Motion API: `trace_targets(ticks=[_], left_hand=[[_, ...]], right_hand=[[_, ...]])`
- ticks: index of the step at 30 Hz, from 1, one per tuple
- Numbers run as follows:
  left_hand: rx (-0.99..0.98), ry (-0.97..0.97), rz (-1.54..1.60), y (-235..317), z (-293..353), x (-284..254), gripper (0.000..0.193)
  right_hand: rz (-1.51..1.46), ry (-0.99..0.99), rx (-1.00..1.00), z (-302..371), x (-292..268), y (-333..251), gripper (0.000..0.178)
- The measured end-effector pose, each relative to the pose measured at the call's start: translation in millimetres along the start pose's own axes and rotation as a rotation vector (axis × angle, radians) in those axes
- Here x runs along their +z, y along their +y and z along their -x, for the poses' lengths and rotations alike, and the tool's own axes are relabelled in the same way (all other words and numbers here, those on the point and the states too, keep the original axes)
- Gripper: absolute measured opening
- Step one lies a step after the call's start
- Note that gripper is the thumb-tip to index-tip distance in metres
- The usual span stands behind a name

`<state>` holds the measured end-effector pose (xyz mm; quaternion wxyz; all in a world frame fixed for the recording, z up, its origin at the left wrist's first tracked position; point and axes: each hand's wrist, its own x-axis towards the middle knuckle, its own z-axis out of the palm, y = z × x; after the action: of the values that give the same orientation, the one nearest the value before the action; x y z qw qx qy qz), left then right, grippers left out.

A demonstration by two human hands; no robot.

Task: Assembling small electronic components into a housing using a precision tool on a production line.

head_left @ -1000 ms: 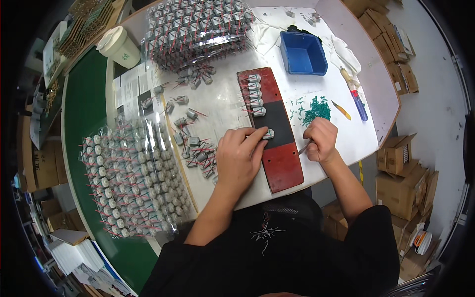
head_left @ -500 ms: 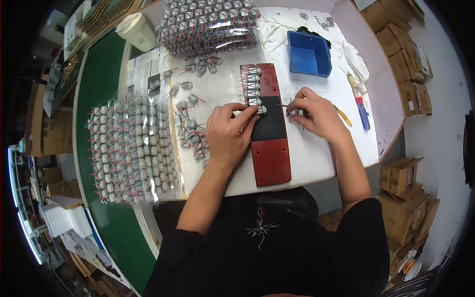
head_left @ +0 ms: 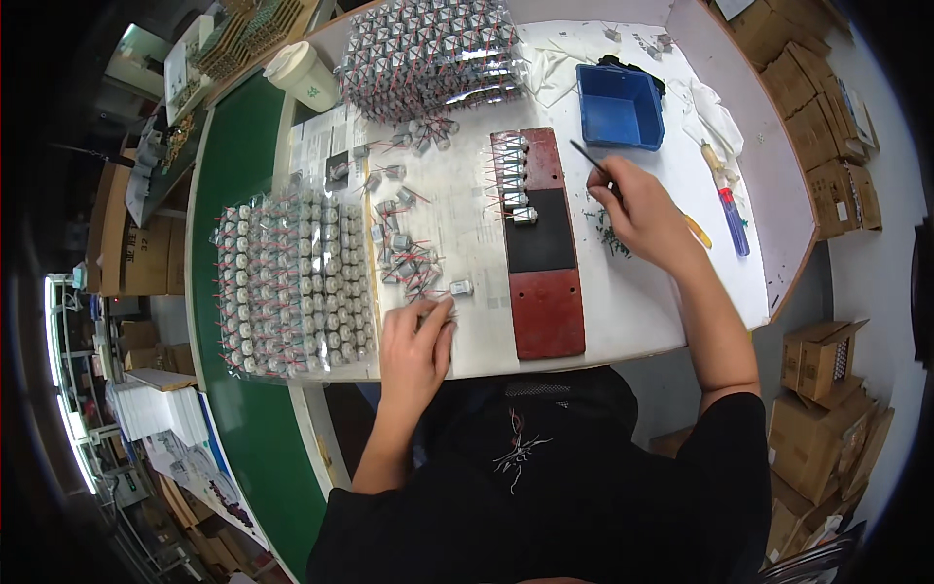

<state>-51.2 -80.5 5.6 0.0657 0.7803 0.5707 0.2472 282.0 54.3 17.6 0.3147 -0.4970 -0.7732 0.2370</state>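
Note:
My left hand [head_left: 416, 343] is low over the table, thumb and fingers apart, by a loose small motor [head_left: 461, 288] with red wires. No object shows clearly between its fingers. My right hand [head_left: 634, 206] grips a thin dark stick-like tool [head_left: 590, 158], its tip pointing up and left. Between the hands lies a red board [head_left: 547, 316] with a black middle section [head_left: 541, 248]. A row of small silver motors [head_left: 515, 170] runs along the board's left edge, wires sticking out leftward. More loose motors [head_left: 413, 265] are heaped beyond my left hand.
Bagged motors stand in a tall stack [head_left: 428, 58] at the back and a flat pack [head_left: 292, 282] at the left. A blue bin [head_left: 623, 109], a screwdriver [head_left: 733, 219] and a yellow-handled tool [head_left: 698, 231] lie rightward. Dark green clippings [head_left: 611, 237] lie near the board.
My left hand has left the row of motors and moved down and left to the loose ones. The right hand has lifted away from the board with the dark tool, toward the blue bin.

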Motion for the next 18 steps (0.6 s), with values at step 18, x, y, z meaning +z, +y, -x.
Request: trace_targets(ticks=[18], left_hand=[[0.089,-0.064,0.484,19,-16,-5,0.039]], right_hand=[[-0.903,0.024,0.223,-15,28,16,0.011]])
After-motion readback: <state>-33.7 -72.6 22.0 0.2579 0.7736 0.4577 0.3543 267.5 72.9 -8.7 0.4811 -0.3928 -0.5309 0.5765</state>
